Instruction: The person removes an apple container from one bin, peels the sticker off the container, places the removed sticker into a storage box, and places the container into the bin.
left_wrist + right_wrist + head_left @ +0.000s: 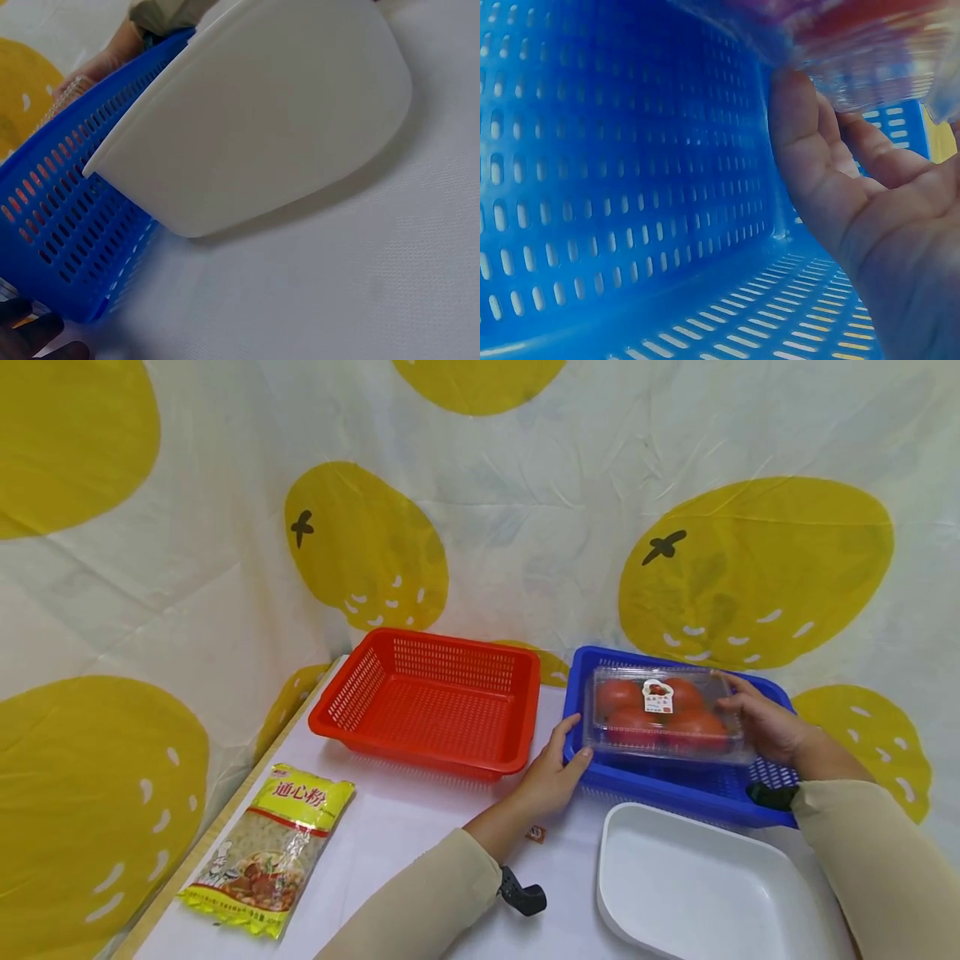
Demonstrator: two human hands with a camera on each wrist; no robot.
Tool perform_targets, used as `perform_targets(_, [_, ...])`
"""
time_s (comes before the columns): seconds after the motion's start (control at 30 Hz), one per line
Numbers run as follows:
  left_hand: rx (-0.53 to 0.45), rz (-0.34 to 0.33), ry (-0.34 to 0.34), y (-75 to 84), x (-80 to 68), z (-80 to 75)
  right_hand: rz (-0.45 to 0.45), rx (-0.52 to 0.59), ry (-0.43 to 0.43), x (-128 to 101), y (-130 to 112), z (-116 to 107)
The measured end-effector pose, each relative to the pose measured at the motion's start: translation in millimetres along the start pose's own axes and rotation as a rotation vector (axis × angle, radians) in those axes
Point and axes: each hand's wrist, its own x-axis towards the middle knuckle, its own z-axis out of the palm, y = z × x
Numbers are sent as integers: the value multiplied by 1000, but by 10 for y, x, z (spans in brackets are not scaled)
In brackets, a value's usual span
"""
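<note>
A clear plastic box of tomatoes (663,727) with a white label lies over the blue basket (675,797), seen in the head view. My right hand (776,727) grips the right end of the box. In the right wrist view, the fingers of that hand (877,187) are under the box, inside the basket's perforated walls. My left hand (551,777) is at the basket's left side, its thumb and fingers stretched out to the rim. At the lower left of the left wrist view, fingertips (41,334) show beside the basket corner.
A red basket (427,760) stands left of the blue one. In front of the blue basket is a white tray (697,877). A yellow bag of pasta (273,847) lies at the table's left edge. A small brown packet (536,833) rests near my left wrist. Behind hangs a fruit-print curtain (525,568).
</note>
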Motion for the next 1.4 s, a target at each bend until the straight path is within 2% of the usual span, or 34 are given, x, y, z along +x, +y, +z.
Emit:
perform_targets(0.2, [0, -20, -2, 16, -4, 8, -111, 150, -55, -15, -3, -43])
perform_targets(0.33, [9, -18, -4, 23, -1, 4, -182, 191, -85, -21, -50, -74])
perform_targets(0.5, [13, -18, 6, 28, 2, -2, -216, 218, -101, -85, -188, -52])
perform_targets(0.77, [15, -6, 25, 41, 19, 7, -249, 215, -82, -304, -368, 5])
perform_targets(0.9, [52, 7, 78, 85, 26, 2, -243, 150, -79, -426, -473, 92])
perform_targets(1.03, [71, 40, 109, 193, -6, -15, -236, 99, -131, -599, -601, 206])
perform_targets(1.1, [55, 52, 110, 273, -51, -21, -258, 107, -169, -685, -641, 258])
perform_targets(1.2, [-9, 73, 117, 410, -131, -39, -329, 181, -276, -801, -652, 311])
perform_targets(1.3, [-111, 139, 142, 549, -191, -103, -370, 259, -353, -916, -677, 383])
perform_targets(1.4, [-225, 222, 123, 689, -239, -231, -371, 326, -393, -1034, -702, 478])
